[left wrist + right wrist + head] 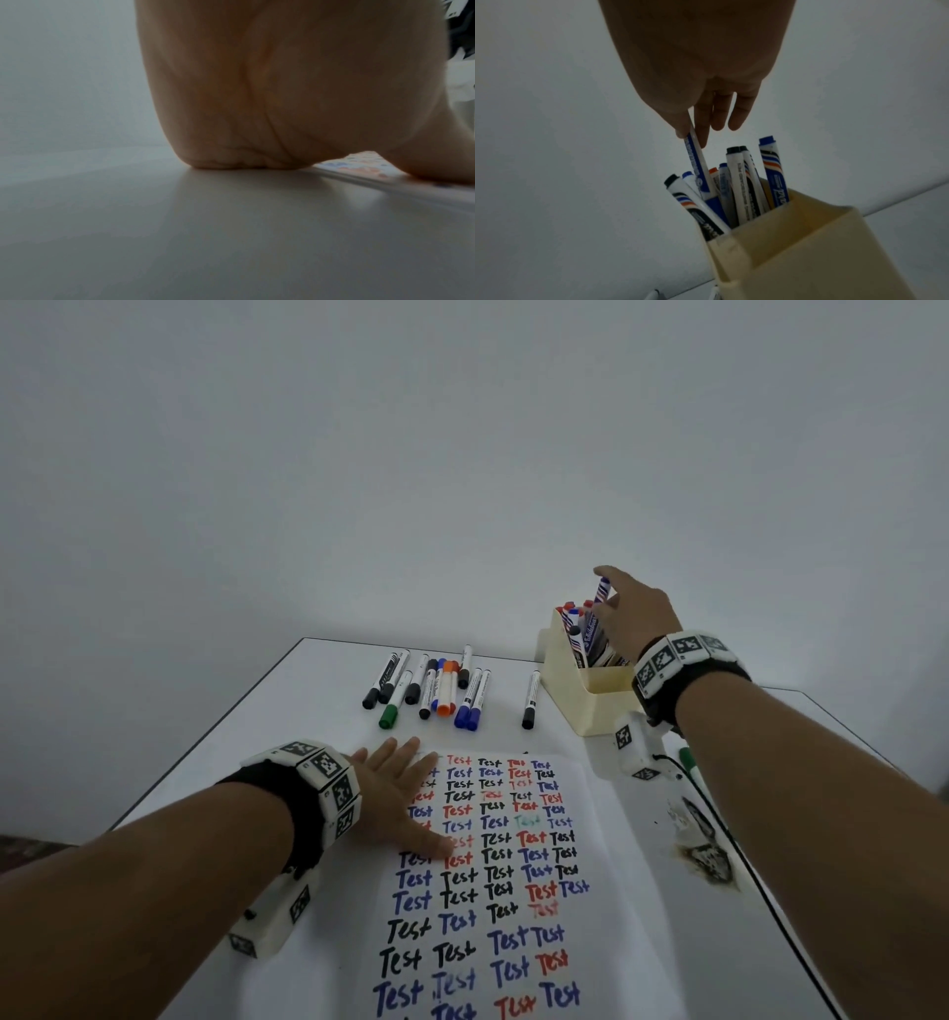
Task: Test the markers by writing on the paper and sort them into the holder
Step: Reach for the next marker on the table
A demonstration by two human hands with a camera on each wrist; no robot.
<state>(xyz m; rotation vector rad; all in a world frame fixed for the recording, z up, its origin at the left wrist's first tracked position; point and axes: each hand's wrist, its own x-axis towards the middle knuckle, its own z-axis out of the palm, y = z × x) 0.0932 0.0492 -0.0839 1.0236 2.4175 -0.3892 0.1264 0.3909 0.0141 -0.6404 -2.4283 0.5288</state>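
My right hand [624, 613] hovers over the cream holder [590, 695] at the table's back right and pinches a blue marker [698, 162] between thumb and fingers [703, 130]. The marker's capped blue end dips among several markers [741, 186] standing in the holder's [795, 249] tall rear compartment. My left hand [398, 793] lies flat with spread fingers on the upper left of the paper [513, 891], which is covered with "Test" in black, blue and red. In the left wrist view the palm [257, 101] presses on the table beside the paper's edge [359, 170].
Several loose markers [436, 688] in black, green, orange and blue lie in a row behind the paper, and one black-capped marker [530, 701] lies alone near the holder. A green marker [688, 760], a black cable [719, 814] and a scuffed patch sit at the right.
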